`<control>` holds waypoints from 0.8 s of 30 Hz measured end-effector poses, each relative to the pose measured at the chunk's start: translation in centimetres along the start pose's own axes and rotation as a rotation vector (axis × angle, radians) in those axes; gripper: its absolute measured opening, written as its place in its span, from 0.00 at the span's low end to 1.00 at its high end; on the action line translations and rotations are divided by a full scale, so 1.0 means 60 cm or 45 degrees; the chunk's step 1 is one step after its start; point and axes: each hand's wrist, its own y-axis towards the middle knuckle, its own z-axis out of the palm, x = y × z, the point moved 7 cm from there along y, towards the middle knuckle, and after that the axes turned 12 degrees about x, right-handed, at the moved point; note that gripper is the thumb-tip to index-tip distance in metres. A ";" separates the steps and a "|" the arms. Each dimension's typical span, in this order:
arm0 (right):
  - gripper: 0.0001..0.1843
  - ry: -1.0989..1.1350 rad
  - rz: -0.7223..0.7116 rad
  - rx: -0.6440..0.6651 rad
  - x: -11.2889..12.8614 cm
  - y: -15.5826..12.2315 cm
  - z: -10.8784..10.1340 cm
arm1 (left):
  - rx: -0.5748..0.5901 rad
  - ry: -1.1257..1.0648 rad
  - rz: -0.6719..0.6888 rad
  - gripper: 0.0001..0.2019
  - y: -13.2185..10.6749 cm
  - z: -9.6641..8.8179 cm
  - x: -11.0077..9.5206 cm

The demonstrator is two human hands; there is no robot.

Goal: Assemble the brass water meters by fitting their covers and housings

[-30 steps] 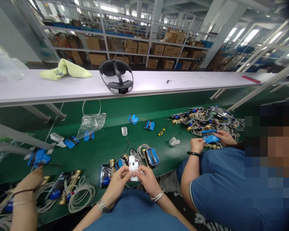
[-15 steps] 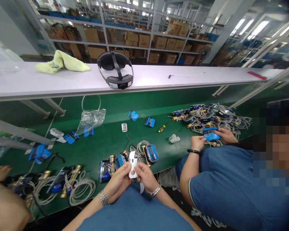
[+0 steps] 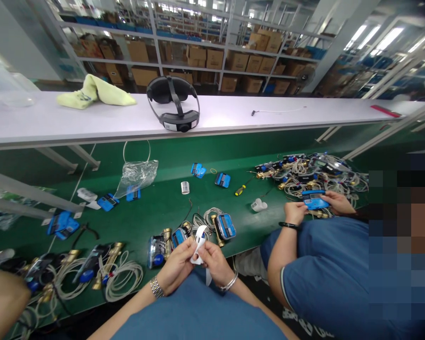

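Close to my body, a white strip of labels (image 3: 200, 234) is pinched between the fingers of my left hand (image 3: 175, 265) and my right hand (image 3: 216, 264). Its upper end leans to the right, and a loose tail hangs below my right hand. Just beyond my hands lie meters with brass fittings and coiled grey cables: one with a blue face (image 3: 227, 226) to the right, another (image 3: 179, 237) partly hidden behind the strip, and a third (image 3: 156, 252) to the left.
At right, a co-worker's hands (image 3: 293, 212) hold a blue card beside piled meters (image 3: 310, 171). At left, another person's arm (image 3: 5, 302) reaches over more meters. Label rolls (image 3: 185, 188), a yellow screwdriver (image 3: 240, 190) and a plastic bag (image 3: 138, 174) lie on the green bench. A headset (image 3: 179, 115) rests on the shelf.
The white strip has tilted to the right in my fingers. The arm at the left has shifted, and its hand is no longer visible. The whole view has moved slightly.
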 end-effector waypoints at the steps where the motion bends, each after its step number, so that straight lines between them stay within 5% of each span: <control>1: 0.25 0.015 -0.002 -0.014 -0.002 0.001 0.000 | -0.011 0.005 -0.003 0.17 0.000 -0.002 0.001; 12: 0.26 0.241 0.059 -0.162 -0.018 0.014 -0.007 | -0.104 0.192 0.007 0.19 0.003 -0.025 -0.004; 24: 0.27 0.043 0.043 -0.207 -0.014 0.018 -0.026 | -0.137 0.538 -0.027 0.17 -0.004 -0.051 -0.018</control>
